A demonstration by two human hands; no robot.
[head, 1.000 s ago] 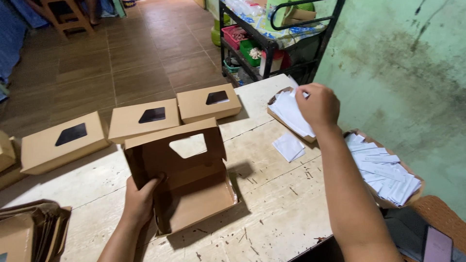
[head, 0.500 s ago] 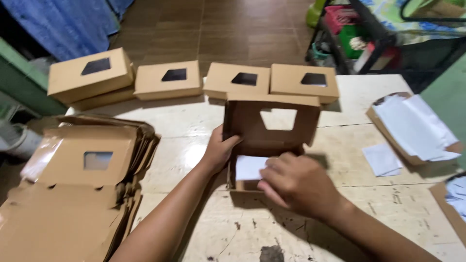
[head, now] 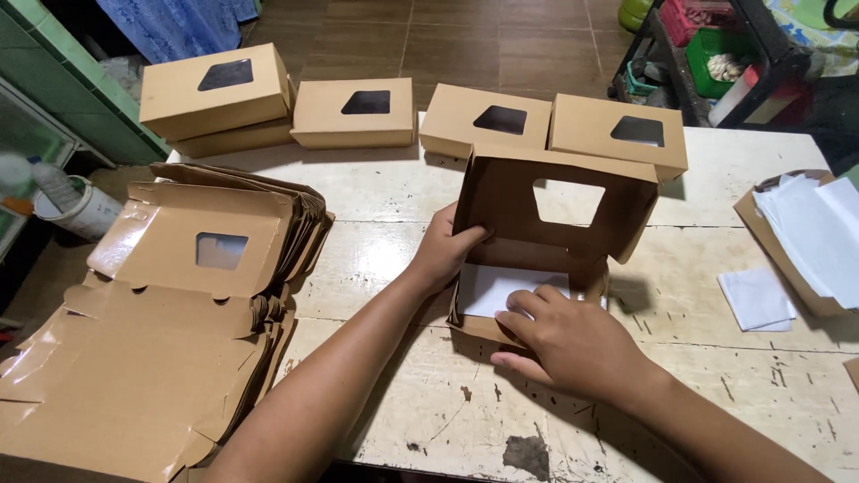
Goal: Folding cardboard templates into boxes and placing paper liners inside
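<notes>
Gripping the left wall of the open cardboard window box [head: 555, 215] at counter [head: 403, 197] centre: left hand [head: 445, 250]; right hand [head: 573, 344], fingers loosely curled, presses white paper liner [head: 497, 286] inside; flat box blanks [head: 170, 313] stacked left.

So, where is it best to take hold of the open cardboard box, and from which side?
Grip the open cardboard box by its left side wall, coming from the left, as the left hand does. The lid stands upright at the back, and the right hand presses the white paper from the front.
</notes>
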